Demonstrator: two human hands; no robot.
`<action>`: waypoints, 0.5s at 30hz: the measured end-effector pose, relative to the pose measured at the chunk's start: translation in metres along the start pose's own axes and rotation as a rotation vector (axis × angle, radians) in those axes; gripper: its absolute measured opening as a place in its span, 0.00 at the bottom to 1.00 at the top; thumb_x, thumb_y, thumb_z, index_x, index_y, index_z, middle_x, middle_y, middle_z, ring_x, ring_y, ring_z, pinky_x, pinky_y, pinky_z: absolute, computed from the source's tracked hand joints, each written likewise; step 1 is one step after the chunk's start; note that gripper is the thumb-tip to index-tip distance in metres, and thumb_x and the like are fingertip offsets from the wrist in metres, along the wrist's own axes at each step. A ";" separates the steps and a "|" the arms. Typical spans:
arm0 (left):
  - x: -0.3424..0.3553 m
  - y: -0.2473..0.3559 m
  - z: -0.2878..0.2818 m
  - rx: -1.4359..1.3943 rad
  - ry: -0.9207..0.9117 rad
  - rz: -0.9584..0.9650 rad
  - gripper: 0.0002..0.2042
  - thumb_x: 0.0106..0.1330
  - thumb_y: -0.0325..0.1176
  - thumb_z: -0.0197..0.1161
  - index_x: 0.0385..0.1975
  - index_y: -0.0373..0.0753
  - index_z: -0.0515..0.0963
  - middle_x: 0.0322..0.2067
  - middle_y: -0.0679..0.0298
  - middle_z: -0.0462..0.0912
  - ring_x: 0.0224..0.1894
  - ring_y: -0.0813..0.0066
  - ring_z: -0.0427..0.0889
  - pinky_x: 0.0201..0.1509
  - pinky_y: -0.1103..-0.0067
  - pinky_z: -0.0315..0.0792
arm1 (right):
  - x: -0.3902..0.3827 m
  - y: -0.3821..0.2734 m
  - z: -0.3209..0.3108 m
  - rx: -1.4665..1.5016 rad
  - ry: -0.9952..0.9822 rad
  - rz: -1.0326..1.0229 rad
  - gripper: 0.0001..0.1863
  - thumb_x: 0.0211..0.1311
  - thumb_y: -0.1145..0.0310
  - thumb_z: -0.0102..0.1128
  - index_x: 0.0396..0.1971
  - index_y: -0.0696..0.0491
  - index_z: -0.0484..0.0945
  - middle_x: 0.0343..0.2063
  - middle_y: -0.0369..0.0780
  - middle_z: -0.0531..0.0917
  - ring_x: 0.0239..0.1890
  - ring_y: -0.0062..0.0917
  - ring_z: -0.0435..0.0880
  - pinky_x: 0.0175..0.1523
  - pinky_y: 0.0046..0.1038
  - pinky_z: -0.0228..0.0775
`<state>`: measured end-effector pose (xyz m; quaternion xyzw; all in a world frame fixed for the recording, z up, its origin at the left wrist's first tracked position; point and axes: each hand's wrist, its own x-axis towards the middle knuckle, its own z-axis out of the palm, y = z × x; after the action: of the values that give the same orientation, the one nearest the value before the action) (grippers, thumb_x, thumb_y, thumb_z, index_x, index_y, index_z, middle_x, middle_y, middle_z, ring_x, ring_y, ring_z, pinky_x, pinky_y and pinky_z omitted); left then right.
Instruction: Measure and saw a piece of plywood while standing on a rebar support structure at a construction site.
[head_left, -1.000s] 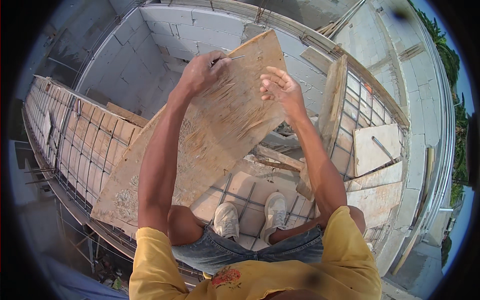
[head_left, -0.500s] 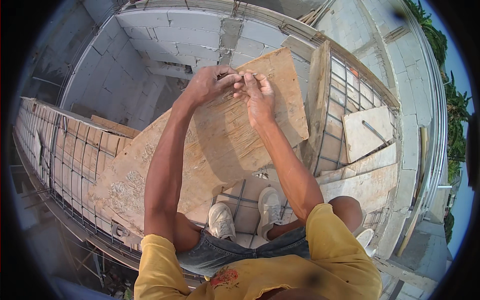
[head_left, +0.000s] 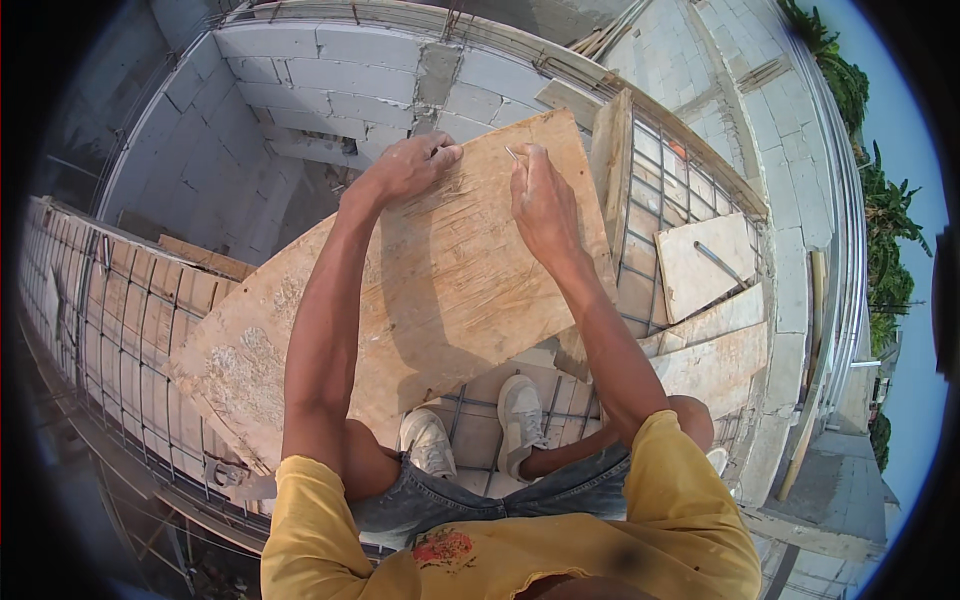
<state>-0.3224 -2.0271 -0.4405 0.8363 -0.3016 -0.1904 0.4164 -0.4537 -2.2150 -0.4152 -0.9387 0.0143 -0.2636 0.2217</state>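
A large worn plywood board (head_left: 470, 270) lies slantwise before me, its face scuffed and splintered, with crusted pale residue toward the left end. My left hand (head_left: 405, 168) is at its far edge, fingers curled over the rim and thumb on the face side; the fingertips are partly hidden. To the right, above the board's upper part, my right hand (head_left: 547, 205) pinches a thin metal nail (head_left: 514, 154) between thumb and forefinger. The nail sticks out past the fingertips.
My shoes (head_left: 522, 415) stand on formwork with rebar mesh (head_left: 130, 330). A timber (head_left: 612, 140) borders the board's right end. Loose board pieces (head_left: 705, 265) with a short metal rod lie right. Pale block walls (head_left: 330, 75) surround a deep opening beyond the board.
My hands have parted: the right has moved right and nearer with the nail, the left stays at the board's far edge. The board has shifted slightly toward the timber on the right.
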 end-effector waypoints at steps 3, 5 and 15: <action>0.000 0.003 0.003 0.011 0.028 0.033 0.26 0.80 0.53 0.47 0.51 0.34 0.80 0.45 0.46 0.84 0.47 0.49 0.81 0.55 0.63 0.72 | 0.008 -0.004 0.006 -0.108 -0.084 -0.012 0.06 0.73 0.68 0.56 0.42 0.55 0.74 0.35 0.49 0.84 0.39 0.48 0.85 0.41 0.46 0.76; 0.002 0.004 0.005 0.052 0.072 0.058 0.27 0.80 0.55 0.45 0.47 0.35 0.82 0.44 0.43 0.85 0.49 0.44 0.82 0.55 0.59 0.73 | 0.012 -0.006 0.009 -0.116 -0.056 -0.035 0.06 0.73 0.68 0.56 0.40 0.55 0.73 0.33 0.48 0.84 0.37 0.47 0.85 0.39 0.46 0.76; -0.007 0.015 0.014 0.313 0.223 -0.021 0.31 0.80 0.58 0.40 0.42 0.36 0.84 0.34 0.42 0.87 0.42 0.37 0.85 0.48 0.52 0.78 | 0.014 -0.012 0.031 -0.104 -0.037 -0.097 0.07 0.72 0.66 0.59 0.41 0.54 0.75 0.30 0.48 0.85 0.33 0.47 0.86 0.35 0.46 0.75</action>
<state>-0.3405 -2.0375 -0.4362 0.9098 -0.2708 -0.0519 0.3102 -0.4275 -2.1936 -0.4273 -0.9532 -0.0218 -0.2558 0.1596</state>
